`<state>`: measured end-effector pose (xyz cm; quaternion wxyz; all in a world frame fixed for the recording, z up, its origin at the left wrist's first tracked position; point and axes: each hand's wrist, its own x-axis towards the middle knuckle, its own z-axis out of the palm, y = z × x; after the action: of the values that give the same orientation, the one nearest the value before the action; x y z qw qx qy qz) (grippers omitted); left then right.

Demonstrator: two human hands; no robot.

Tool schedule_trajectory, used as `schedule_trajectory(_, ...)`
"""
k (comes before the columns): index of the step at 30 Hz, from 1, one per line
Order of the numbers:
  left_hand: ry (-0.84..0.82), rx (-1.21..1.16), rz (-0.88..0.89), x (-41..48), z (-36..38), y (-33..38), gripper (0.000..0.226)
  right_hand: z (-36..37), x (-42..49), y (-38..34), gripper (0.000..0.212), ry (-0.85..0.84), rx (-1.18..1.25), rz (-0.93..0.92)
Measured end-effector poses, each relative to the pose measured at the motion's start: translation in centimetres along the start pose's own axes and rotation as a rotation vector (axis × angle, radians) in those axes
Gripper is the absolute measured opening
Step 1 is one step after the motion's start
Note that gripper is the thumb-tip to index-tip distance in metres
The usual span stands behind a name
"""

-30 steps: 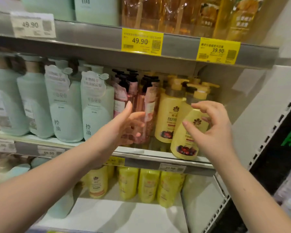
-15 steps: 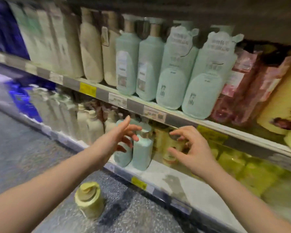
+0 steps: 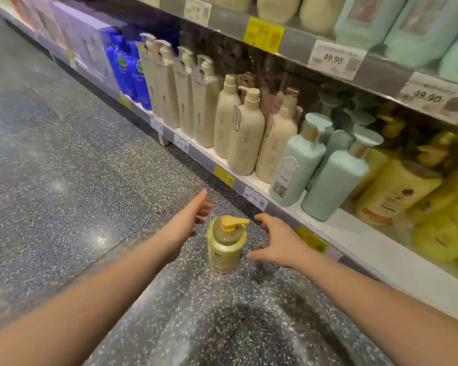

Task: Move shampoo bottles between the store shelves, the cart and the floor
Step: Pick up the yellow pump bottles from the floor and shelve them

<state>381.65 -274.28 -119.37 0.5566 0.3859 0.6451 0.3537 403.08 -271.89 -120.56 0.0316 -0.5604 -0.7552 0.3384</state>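
A yellow pump shampoo bottle (image 3: pixel 224 245) stands upright on the speckled grey floor (image 3: pixel 64 180), just in front of the bottom shelf. My left hand (image 3: pixel 193 215) hovers to its left, fingers spread and straight, a small gap from the bottle. On the bottle's right, my right hand (image 3: pixel 278 241) is spread open with fingers slightly bent, holding nothing. Neither hand touches the bottle.
The bottom shelf (image 3: pixel 354 233) runs diagonally on the right, carrying mint bottles (image 3: pixel 296 159), beige bottles (image 3: pixel 246 133), blue bottles (image 3: pixel 127 67) and yellow bottles (image 3: pixel 397 191). A higher shelf edge (image 3: pixel 381 72) with price tags overhangs it. Open floor lies to the left.
My view dropped from the middle shelf to the floor. Both hands came down from the shelf bottles and now flank the yellow bottle on the floor.
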Motion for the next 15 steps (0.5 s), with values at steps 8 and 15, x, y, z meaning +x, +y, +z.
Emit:
schedule_trajectory(8, -0.153, -0.13, -0.231, 2.1, 1.0, -3.5, 0.089, 7.0, 4.7, -0.5, 0.111, 0.019, 0.258, 0.135)
schedule_trajectory(15, -0.176, -0.119, -0.236, 1.4, 0.8, -3.0, 0.076, 7.8, 4.4, 0.1, 0.093, 0.04, 0.321, 0.15)
